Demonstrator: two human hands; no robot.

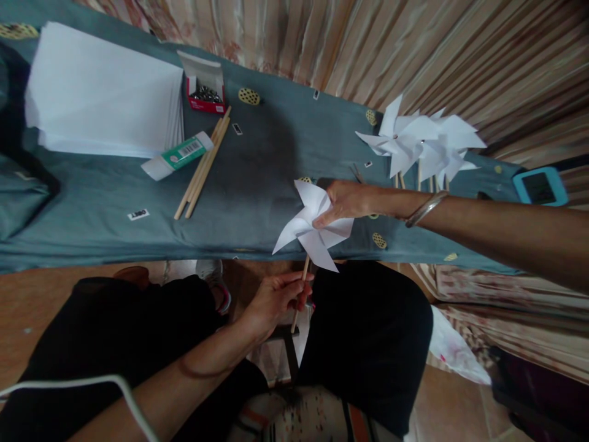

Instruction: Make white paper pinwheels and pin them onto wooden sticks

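A white paper pinwheel (304, 227) on a thin wooden stick (305, 267) is held between my two hands, over the table's near edge. My left hand (278, 301) pinches the stick below the blades. At the head of the pinwheel, my right hand (338, 202) grips the paper, its thumb pressed near the centre and its other fingers partly hidden behind the blades. Several finished-looking white pinwheels (423, 141) on sticks lie together at the right of the table.
On the cloth-covered table (257, 178) lie a stack of white paper (105, 92), an open red box (207, 92) of small metal pins, a green-and-white packet (179, 155) and several wooden sticks (202, 169). A blue device (540, 186) sits far right. Curtains hang behind.
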